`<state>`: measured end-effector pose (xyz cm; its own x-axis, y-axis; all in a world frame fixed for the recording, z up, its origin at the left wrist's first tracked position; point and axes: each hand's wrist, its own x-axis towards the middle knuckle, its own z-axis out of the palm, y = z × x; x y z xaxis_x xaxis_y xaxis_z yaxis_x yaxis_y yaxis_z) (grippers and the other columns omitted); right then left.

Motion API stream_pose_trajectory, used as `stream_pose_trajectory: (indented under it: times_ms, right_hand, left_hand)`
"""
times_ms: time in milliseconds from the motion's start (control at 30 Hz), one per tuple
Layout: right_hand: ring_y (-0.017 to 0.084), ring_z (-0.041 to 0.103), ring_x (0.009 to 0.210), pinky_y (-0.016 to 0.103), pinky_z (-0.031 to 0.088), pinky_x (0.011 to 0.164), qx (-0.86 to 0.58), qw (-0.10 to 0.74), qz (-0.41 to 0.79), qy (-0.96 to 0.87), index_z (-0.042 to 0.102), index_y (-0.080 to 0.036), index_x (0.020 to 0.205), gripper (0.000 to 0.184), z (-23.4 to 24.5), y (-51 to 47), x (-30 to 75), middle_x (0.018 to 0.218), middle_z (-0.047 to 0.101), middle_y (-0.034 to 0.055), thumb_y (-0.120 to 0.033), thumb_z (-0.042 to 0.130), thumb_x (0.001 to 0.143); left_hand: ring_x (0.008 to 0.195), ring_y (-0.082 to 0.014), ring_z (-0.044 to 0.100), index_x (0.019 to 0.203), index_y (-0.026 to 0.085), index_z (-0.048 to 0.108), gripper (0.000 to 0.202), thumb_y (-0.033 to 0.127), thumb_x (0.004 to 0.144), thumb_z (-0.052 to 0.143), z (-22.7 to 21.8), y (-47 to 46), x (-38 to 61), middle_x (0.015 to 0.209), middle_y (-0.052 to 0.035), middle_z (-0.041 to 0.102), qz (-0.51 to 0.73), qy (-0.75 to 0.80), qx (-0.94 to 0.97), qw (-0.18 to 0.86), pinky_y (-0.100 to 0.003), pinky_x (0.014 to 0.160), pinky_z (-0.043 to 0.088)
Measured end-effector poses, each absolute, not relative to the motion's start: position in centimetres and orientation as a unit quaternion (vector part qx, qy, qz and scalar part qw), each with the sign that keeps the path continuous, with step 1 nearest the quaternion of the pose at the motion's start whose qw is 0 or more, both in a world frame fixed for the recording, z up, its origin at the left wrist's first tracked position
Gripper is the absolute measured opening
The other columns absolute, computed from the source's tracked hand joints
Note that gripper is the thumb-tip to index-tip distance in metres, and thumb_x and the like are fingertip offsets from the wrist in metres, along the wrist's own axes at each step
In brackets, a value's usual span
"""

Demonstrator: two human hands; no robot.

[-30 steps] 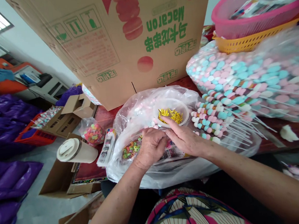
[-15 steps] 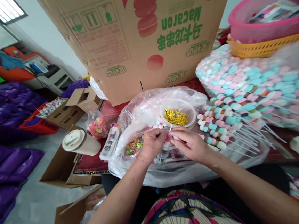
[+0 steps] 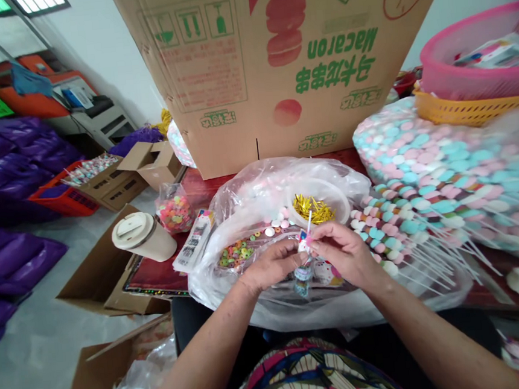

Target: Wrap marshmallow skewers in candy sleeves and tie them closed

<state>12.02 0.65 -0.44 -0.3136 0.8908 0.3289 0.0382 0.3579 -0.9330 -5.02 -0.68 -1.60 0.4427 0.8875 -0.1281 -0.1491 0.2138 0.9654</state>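
Between my hands is a marshmallow skewer point(image 3: 302, 278) in a clear wrapper, its white stick pointing up and the wrapped end hanging down. My left hand point(image 3: 277, 262) pinches the wrapper from the left, near a small printed tag. On the other side my right hand point(image 3: 341, 251) has thumb and fingers closed at the gathered neck around the stick. Just behind is a clear round tub point(image 3: 344, 205) with gold twist ties point(image 3: 313, 207). Colourful candy rings point(image 3: 237, 253) and small pale marshmallows point(image 3: 281, 218) lie on the plastic bag point(image 3: 255, 304) under my hands.
Unwrapped marshmallow skewers point(image 3: 398, 218) are piled at the right, before a big bag of marshmallows point(image 3: 464, 146). Pink point(image 3: 439, 70) and yellow baskets point(image 3: 452, 110) rest on that bag. A large carton point(image 3: 228, 143) stands behind; a lidded cup point(image 3: 149, 240) and printed cards point(image 3: 195, 242) are left.
Both hands have shifted slightly down in the view and moved apart a little. More of the wrapped skewer and its upright stick shows between them. The camera view has tilted upward.
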Motion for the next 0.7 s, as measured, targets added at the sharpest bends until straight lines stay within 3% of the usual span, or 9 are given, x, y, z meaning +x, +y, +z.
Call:
stream_pose_trajectory:
  times_ms: [133, 300, 433, 500, 567, 633, 700]
  right_hand:
    - [0.012, 0.059, 0.070, 0.025, 0.050, 0.066, -0.332, 0.493, 0.376, -0.711, 0.057, -0.021, 0.086, 0.003, -0.4, 0.3, 11.9, 0.080, 0.062, 0.0003, -0.018, 0.057, 0.085]
    - [0.017, 0.059, 0.079, 0.030, 0.049, 0.074, -0.303, 0.425, 0.229, -0.822, 0.060, -0.021, 0.085, 0.012, 0.2, 0.1, 12.0, 0.080, 0.062, 0.0036, -0.012, 0.051, 0.084]
    - [0.014, 0.060, 0.072, 0.027, 0.050, 0.068, -0.414, 0.535, 0.303, -0.672, 0.059, -0.022, 0.085, 0.003, -0.8, 0.5, 12.9, 0.079, 0.063, 0.0013, -0.020, 0.058, 0.083]
    - [0.014, 0.061, 0.070, 0.027, 0.050, 0.065, -0.459, 0.576, 0.371, -0.566, 0.058, -0.022, 0.094, 0.014, -1.3, 0.7, 13.4, 0.083, 0.063, 0.0007, -0.027, 0.062, 0.081]
    - [0.014, 0.059, 0.065, 0.027, 0.049, 0.061, -0.468, 0.520, 0.436, -0.566, 0.059, -0.022, 0.098, 0.024, -1.4, 0.7, 13.7, 0.081, 0.063, 0.0002, -0.032, 0.065, 0.077]
    - [0.013, 0.056, 0.061, 0.025, 0.046, 0.056, -0.463, 0.420, 0.470, -0.623, 0.061, -0.019, 0.088, 0.021, -1.3, 0.3, 13.6, 0.073, 0.062, -0.0003, -0.035, 0.066, 0.075]
    - [0.012, 0.052, 0.054, 0.024, 0.043, 0.051, -0.461, 0.379, 0.478, -0.644, 0.059, -0.018, 0.074, 0.022, -1.2, -0.3, 13.0, 0.063, 0.058, -0.0012, -0.039, 0.060, 0.079]
  left_hand:
    - [0.075, -0.0140, 0.055, 0.085, 0.017, 0.069, 0.033, 0.045, 0.069, 0.071, -2.1, -1.1, -3.9, 0.080, -0.0012, 0.064, 0.459, 0.402, 0.409, 0.678, -0.027, 0.077, 0.043]
    - [0.061, -0.0104, 0.046, 0.067, 0.016, 0.064, 0.011, 0.027, 0.068, 0.062, -1.8, -1.1, -2.8, 0.063, 0.0030, 0.056, 0.474, 0.477, 0.443, 0.593, -0.023, 0.064, 0.039]
    - [0.061, -0.0111, 0.045, 0.064, 0.016, 0.060, 0.017, 0.028, 0.076, 0.057, -1.1, -1.2, -2.8, 0.060, 0.0030, 0.052, 0.484, 0.487, 0.563, 0.460, -0.023, 0.062, 0.037]
    - [0.058, -0.0105, 0.043, 0.063, 0.017, 0.057, 0.021, 0.030, 0.080, 0.055, -1.0, -1.2, -2.9, 0.058, 0.0035, 0.050, 0.488, 0.504, 0.572, 0.425, -0.023, 0.059, 0.035]
    - [0.058, -0.0106, 0.042, 0.065, 0.017, 0.055, 0.021, 0.030, 0.082, 0.053, -1.2, -1.3, -2.9, 0.059, 0.0035, 0.049, 0.474, 0.504, 0.587, 0.420, -0.023, 0.059, 0.035]
    - [0.063, -0.0121, 0.045, 0.070, 0.017, 0.056, 0.018, 0.029, 0.083, 0.052, -1.4, -1.3, -2.9, 0.064, 0.0020, 0.052, 0.455, 0.488, 0.614, 0.423, -0.024, 0.064, 0.037]
    - [0.072, -0.0141, 0.049, 0.080, 0.017, 0.056, 0.015, 0.031, 0.085, 0.052, -1.5, -1.4, -2.9, 0.074, -0.0002, 0.056, 0.451, 0.462, 0.611, 0.458, -0.026, 0.071, 0.040]
